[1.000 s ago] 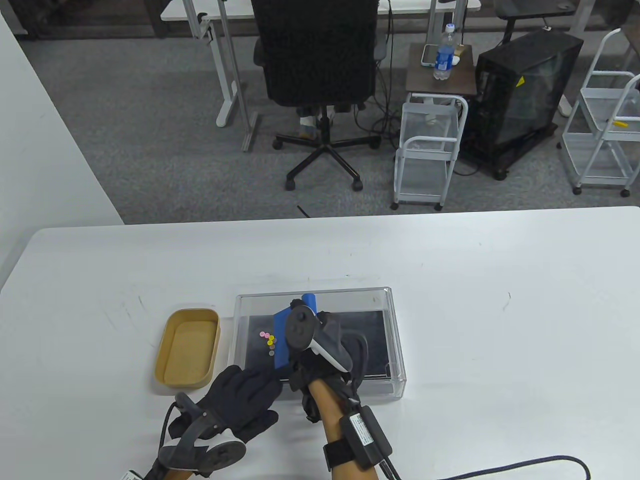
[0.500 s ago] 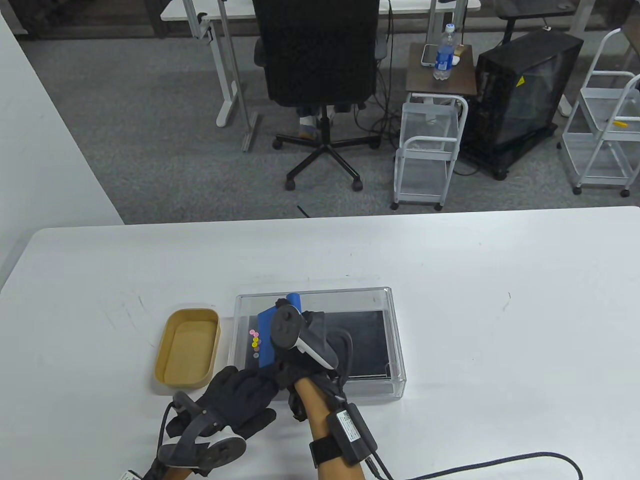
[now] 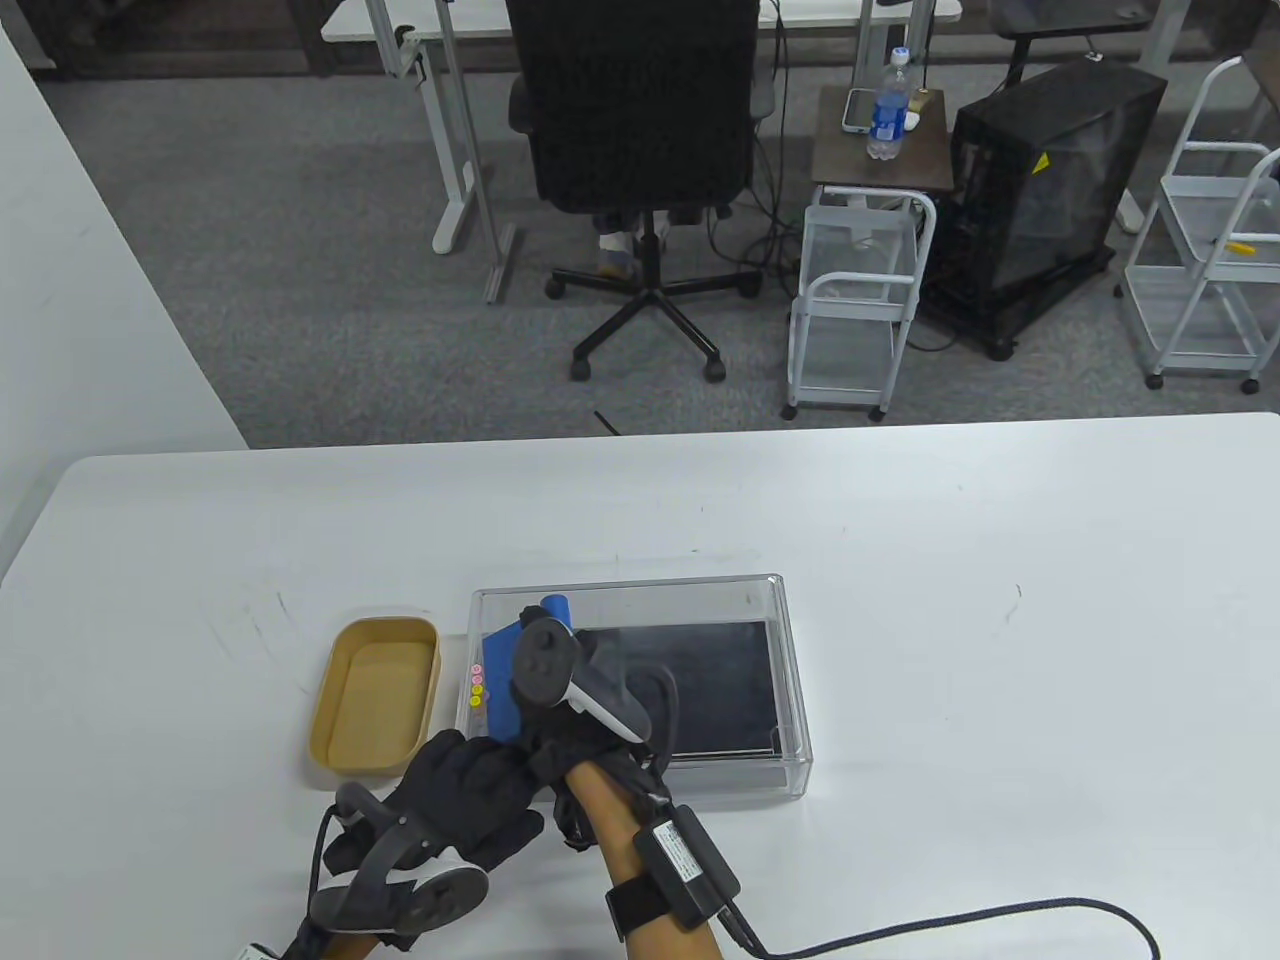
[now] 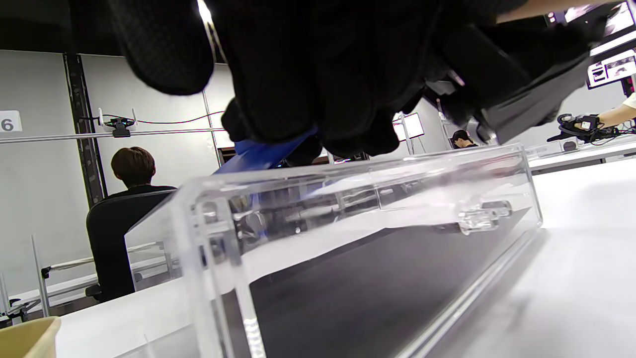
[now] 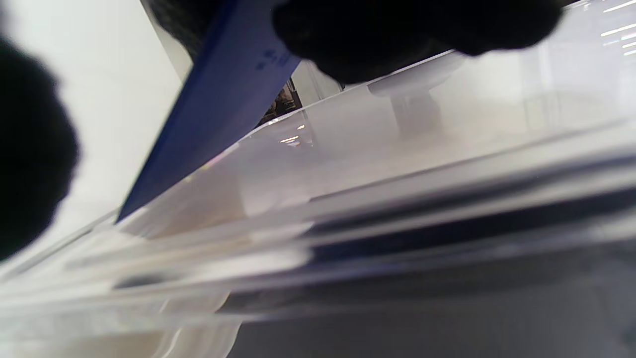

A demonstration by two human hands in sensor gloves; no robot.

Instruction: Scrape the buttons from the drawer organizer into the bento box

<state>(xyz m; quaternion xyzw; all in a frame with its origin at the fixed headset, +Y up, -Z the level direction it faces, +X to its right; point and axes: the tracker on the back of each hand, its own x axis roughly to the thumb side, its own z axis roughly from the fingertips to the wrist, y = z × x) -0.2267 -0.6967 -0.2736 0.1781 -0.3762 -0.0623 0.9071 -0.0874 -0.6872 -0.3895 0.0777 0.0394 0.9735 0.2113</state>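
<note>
Buttons [image 3: 477, 687] lie bunched against the organizer's [image 3: 780, 600] left wall, none yet in the bento box [image 3: 345, 760] beside it. Right hand [image 3: 585, 725] grips the blue scraper [image 3: 500, 690]; left hand [image 3: 470, 790] rests on the organizer's near-left corner. Transfer over the wall is left.

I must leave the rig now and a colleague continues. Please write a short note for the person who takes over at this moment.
Right hand: holds the blue scraper inside the clear drawer organizer, blade near its left wall.
Left hand: rests at the organizer's near left corner.
Buttons: a small row of pink and yellow ones, pushed against the organizer's left wall, just ahead of the scraper.
Bento box: tan, on the table left of the organizer; no buttons visible in it.
Done: buttons gathered at the left wall.
Left: get them over the wall into the bento box.
</note>
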